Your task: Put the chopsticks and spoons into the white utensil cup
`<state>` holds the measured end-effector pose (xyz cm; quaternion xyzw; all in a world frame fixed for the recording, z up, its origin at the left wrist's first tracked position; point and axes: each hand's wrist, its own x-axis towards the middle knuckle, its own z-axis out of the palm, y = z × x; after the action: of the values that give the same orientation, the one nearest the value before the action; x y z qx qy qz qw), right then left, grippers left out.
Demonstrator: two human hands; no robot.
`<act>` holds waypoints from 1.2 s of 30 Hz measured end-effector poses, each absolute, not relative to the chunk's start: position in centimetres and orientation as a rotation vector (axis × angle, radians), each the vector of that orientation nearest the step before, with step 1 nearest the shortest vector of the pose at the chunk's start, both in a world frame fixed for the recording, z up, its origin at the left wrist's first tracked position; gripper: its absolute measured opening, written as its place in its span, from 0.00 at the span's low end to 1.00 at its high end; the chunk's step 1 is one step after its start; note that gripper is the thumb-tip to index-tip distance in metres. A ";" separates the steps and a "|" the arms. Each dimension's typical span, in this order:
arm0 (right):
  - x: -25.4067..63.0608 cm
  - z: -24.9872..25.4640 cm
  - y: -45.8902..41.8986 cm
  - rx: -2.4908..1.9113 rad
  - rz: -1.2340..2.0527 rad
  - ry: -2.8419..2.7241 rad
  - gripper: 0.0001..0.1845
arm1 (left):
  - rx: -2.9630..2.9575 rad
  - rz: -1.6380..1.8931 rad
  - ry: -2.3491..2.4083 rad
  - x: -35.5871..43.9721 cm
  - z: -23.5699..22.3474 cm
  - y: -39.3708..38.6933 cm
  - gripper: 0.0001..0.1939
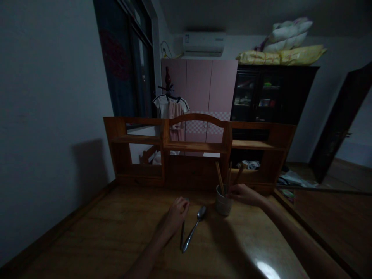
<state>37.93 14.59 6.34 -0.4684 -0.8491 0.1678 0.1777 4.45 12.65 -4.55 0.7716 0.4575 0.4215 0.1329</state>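
Note:
On the wooden desk [232, 248], a metal spoon [192, 233] lies slanted with its bowl pointing away. Beside it on the left is a thin metal utensil [182, 235], its far end mostly covered by my left hand [178, 212]. The fingers of that hand are closed around the utensil's upper part. A pale cup [223, 205] stands farther right, holding wooden chopsticks [220, 178] and a wooden-handled tool [240, 173]. At the cup's right rim, my right hand [241, 193] has its fingers pinched together; what they grip is too dark to make out.
A wooden shelf unit [194, 146] rises along the desk's back edge, just behind the cup. The white wall [58, 135] borders the desk on the left. Beyond stand a pink wardrobe [198, 85], a dark cabinet [279, 93] and a clothes rack [167, 77].

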 end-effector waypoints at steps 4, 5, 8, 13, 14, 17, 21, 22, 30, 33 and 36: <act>37.7 6.5 14.2 -1.327 0.475 -2.376 0.26 | 2.254 1.204 1.327 4.4 -4.8 12.7 0.14; 37.7 6.6 14.2 -1.326 0.479 -2.365 0.26 | 2.257 1.206 1.322 4.4 -4.8 12.7 0.14; 37.7 6.9 14.0 -1.321 0.468 -2.333 0.26 | 2.257 1.210 1.301 4.3 -4.9 12.8 0.13; 37.3 8.3 12.9 -1.338 0.273 -2.179 0.22 | 2.230 1.200 1.308 4.4 -4.8 12.6 0.12; 36.9 8.7 12.3 -1.336 0.202 -2.130 0.21 | 2.228 1.201 1.309 4.4 -4.8 12.6 0.12; 34.6 9.4 10.0 -1.309 0.015 -2.038 0.18 | 2.271 1.148 1.291 4.6 -4.8 12.3 0.11; 30.6 7.6 7.5 -1.259 -0.073 -2.172 0.14 | 2.419 0.941 1.298 5.0 -5.2 11.6 0.19; 29.7 6.7 7.3 -1.237 -0.086 -2.231 0.13 | 2.466 0.903 1.298 5.2 -5.3 11.4 0.20; 27.6 0.0 9.7 -1.336 0.053 -2.148 0.16 | 2.655 0.825 1.204 6.2 -5.6 10.8 0.04; 27.8 0.2 10.8 -1.366 0.215 -1.977 0.27 | 2.619 0.940 1.218 6.5 -4.7 10.7 0.03; 27.7 1.1 11.8 -1.310 0.548 -1.850 0.31 | 2.557 1.057 1.190 6.7 -3.7 10.4 0.01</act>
<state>27.66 11.76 1.06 -0.5162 -0.7293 0.2158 0.3938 6.72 10.37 -3.68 0.8471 0.3943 0.3503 0.0649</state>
